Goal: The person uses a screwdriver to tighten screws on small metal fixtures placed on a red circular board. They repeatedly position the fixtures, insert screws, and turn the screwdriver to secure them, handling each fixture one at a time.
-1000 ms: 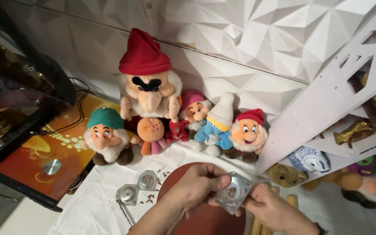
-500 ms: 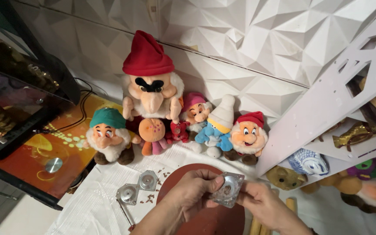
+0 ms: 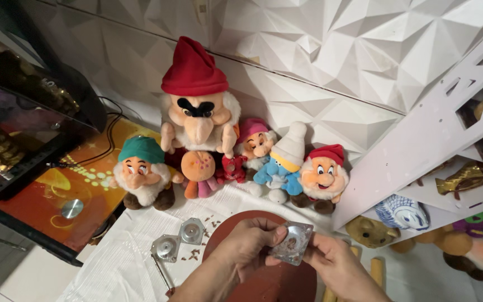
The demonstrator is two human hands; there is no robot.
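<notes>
Above the round reddish-brown disc (image 3: 264, 279), held up between both hands: square metal plate (image 3: 292, 243), tilted. Left hand (image 3: 250, 240) pinching its left edge, right hand (image 3: 331, 260) gripping its right edge. Two similar metal plates (image 3: 177, 240) lying on the white-covered worktop (image 3: 124, 257), near plush dolls (image 3: 197, 128).

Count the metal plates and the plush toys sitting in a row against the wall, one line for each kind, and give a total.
Square metal plates: 3 (one held in both hands, two on the white cloth)
Plush toys in the row by the wall: 7 (red-hat dwarf, green-hat dwarf, orange toy, small red toy, pink-hat dwarf, blue toy, small red-hat dwarf)
Total: 10
</notes>
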